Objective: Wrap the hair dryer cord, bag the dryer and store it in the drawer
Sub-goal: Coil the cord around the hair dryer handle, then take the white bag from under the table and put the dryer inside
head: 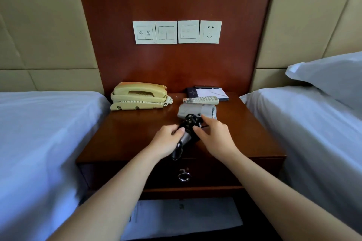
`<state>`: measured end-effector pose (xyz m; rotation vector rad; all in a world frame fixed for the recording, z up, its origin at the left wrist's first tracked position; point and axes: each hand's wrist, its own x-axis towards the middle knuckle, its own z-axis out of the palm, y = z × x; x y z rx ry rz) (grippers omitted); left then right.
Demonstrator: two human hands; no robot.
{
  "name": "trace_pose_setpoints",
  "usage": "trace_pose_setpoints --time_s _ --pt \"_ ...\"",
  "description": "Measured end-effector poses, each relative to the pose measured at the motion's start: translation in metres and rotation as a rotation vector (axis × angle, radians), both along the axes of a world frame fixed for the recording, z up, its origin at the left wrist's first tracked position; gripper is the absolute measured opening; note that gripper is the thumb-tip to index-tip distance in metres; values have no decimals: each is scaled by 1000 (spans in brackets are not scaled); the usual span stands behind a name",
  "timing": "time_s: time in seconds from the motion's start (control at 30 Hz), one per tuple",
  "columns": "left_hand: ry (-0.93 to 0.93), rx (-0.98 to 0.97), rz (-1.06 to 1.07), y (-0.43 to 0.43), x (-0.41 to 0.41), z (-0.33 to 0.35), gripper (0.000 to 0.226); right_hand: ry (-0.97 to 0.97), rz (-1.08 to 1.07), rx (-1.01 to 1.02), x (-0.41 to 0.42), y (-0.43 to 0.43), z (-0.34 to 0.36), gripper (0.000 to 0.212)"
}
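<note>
Nearest us, two bare forearms reach in from the bottom edge, and below them a white sheet (184, 219) (bag or paper, can't tell) lies on the floor under the nightstand (125, 139). Our left hand (166, 141) is closed around the hair dryer (197, 111) handle, fingers curled tight; our right hand (213, 135) sits just right of it, thumb and forefinger narrowed on the black cord (191, 121) bundled at the handle. The dryer lies on the nightstand top just beyond both hands, its barrel pointing away and to the right, handle toward us. It's a small grey body with a ribbed rear grille, and the cord looks stiff and loosely looped. We judge the wrapping is nearly done: keep the left grip firm so the loops don't spring off, tuck the loose end under a turn with the right fingers, keep tension even. The drawer (184, 177), below the hands, looks shut, ring pull hanging. Just past the dryer lies a remote (200, 100); a phone (140, 96) sits beyond the left hand.
</note>
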<state>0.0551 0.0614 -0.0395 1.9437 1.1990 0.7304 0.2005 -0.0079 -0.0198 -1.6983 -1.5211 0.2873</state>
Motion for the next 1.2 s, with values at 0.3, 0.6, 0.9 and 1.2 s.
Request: trace_pose_setpoints --time_s 0.3,0.6,0.9,1.2 --pt "-113 -100 -8 3 66 -1 37 62 -91 9 48 9 1 38" --pt "-34 -69 87 -23 82 3 48 3 -58 -76 61 -6 -3 44" --pt "31 117 191 -93 60 -13 46 -120 -186 -44 39 -77 -14 21" --pt "-61 1 231 -154 6 -99 27 95 -207 -298 11 -129 -99 25"
